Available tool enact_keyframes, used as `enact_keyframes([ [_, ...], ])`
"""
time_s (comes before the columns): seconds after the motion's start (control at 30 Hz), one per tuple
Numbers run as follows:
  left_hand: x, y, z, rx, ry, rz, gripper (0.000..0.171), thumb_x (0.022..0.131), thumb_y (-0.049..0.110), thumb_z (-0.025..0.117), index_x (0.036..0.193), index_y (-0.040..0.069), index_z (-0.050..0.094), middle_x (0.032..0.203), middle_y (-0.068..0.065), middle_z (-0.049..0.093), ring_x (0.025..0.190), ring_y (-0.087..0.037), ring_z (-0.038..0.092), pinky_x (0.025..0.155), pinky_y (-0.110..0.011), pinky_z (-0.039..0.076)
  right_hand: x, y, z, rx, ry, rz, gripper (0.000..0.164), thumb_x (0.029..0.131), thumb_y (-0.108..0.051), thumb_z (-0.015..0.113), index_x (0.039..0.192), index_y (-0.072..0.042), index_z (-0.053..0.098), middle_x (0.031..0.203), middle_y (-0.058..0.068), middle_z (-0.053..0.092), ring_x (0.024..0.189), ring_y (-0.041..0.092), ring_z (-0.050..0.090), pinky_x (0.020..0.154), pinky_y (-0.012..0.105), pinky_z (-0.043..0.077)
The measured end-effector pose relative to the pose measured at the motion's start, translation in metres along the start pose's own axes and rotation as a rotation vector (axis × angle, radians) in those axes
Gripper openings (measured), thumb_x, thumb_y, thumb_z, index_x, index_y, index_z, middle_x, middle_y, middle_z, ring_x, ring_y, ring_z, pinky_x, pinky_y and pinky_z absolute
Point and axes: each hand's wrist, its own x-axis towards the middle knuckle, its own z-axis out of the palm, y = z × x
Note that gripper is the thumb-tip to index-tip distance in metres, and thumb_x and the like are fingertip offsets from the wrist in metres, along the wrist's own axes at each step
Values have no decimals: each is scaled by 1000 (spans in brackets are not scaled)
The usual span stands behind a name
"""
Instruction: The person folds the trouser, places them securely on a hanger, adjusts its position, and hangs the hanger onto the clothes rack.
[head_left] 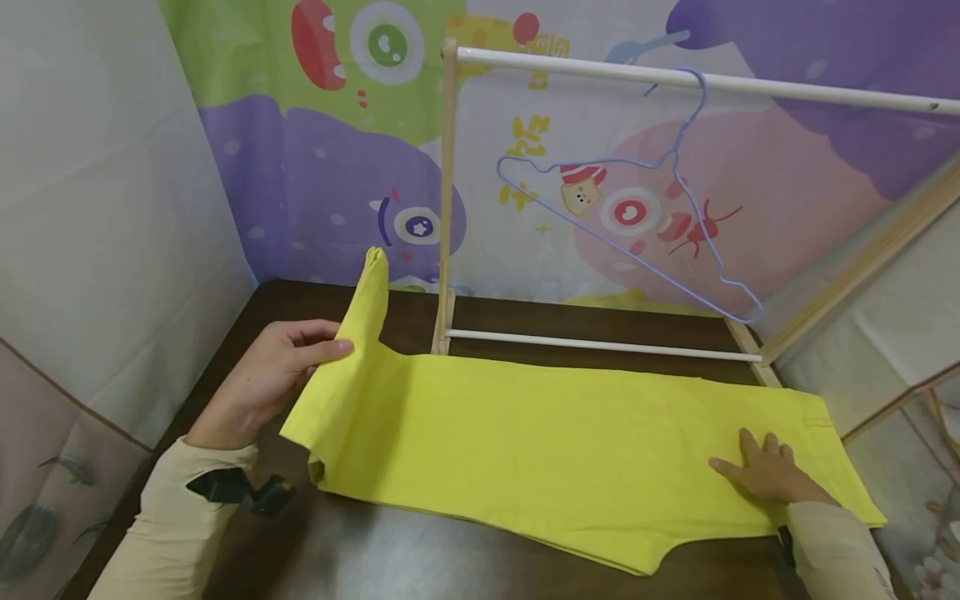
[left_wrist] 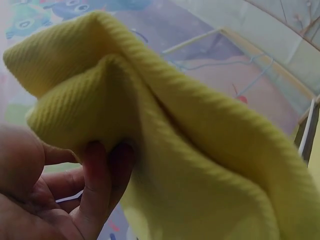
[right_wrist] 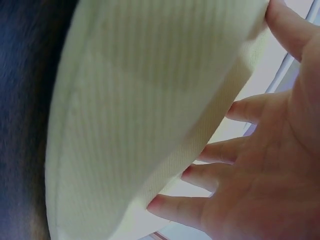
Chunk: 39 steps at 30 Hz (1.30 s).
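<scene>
Yellow ribbed trousers (head_left: pixel 540 442), doubled lengthwise, lie across the dark table with the waist end at the right and the crotch point toward the front. At the left, the leg ends stand raised off the table, pinched between the thumb and fingers of my left hand (head_left: pixel 273 375). In the left wrist view, the layered hems (left_wrist: pixel 75 95) rise above the fingertips. My right hand (head_left: pixel 772 471) rests near the waist end, fingers spread. From the right wrist view, its fingertips (right_wrist: pixel 200 170) touch the ribbed cloth.
Behind the trousers stands a wooden rack with a white top rail (head_left: pixel 570 67) and a lower white bar (head_left: pixel 600 344). A blue wire hanger (head_left: pixel 600 229) hangs from the rail. The dark table (head_left: pixel 390 550) meets pale walls and a cartoon-printed backdrop (head_left: pixel 330 183).
</scene>
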Motion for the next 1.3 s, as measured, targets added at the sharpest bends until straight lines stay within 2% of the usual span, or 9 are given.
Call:
enact_keyframes([
  [0.17,4,6,13,-14,-23,13,10,93,15,65,103,14,69,85,4,73,74,-12,72,67,-30,59,-1,-1,0,7,-7,0,99,96,-60,43,139,25,16,130,60,8,115,78,11,94,82,19],
  [0.3,9,9,25,-8,-39,23,26,93,14,64,115,0,63,85,3,73,72,-12,71,67,-31,60,1,0,1,12,-17,6,100,96,-61,42,140,25,14,131,60,7,116,77,10,94,82,19],
  [0.43,14,11,36,-21,-60,36,33,93,11,63,119,-9,58,84,3,72,71,-12,71,66,-31,60,2,0,1,14,-29,13,101,96,-62,42,141,24,13,132,60,5,117,78,9,94,82,19],
  [0.5,16,11,40,-40,-69,41,27,93,10,63,116,-5,62,82,3,72,70,-12,70,65,-31,59,1,-1,0,14,-35,12,101,96,-62,42,141,24,14,132,60,5,118,78,8,93,82,19],
  [0.67,20,13,52,-71,-98,64,23,92,7,62,112,-3,65,81,2,72,69,-11,70,64,-29,59,-2,-4,-1,8,-42,17,102,96,-63,41,141,23,13,133,59,4,118,79,7,91,83,20],
  [0.73,22,14,58,-72,-113,70,29,92,7,62,116,-10,61,82,2,72,70,-11,70,65,-29,59,-2,-3,0,7,-42,23,102,96,-64,40,142,23,13,134,59,4,118,79,7,91,83,20],
  [0.87,26,15,69,-76,-126,67,36,93,7,62,121,-15,57,80,3,72,68,-10,70,63,-28,58,-2,-3,-1,16,-50,31,103,95,-65,40,142,23,12,134,59,3,118,79,6,89,84,21],
  [1.03,31,17,84,-87,-135,55,38,93,7,61,124,-14,56,79,5,71,67,-8,69,62,-26,58,-3,-4,0,13,-45,35,103,95,-65,40,142,22,13,134,59,4,118,79,8,89,84,22],
  [1.3,39,18,108,-138,-150,44,33,93,6,61,120,-13,58,79,5,69,67,-6,67,64,-24,56,-2,-3,-1,6,-40,35,102,95,-65,40,142,22,13,133,58,6,117,78,10,87,83,25],
])
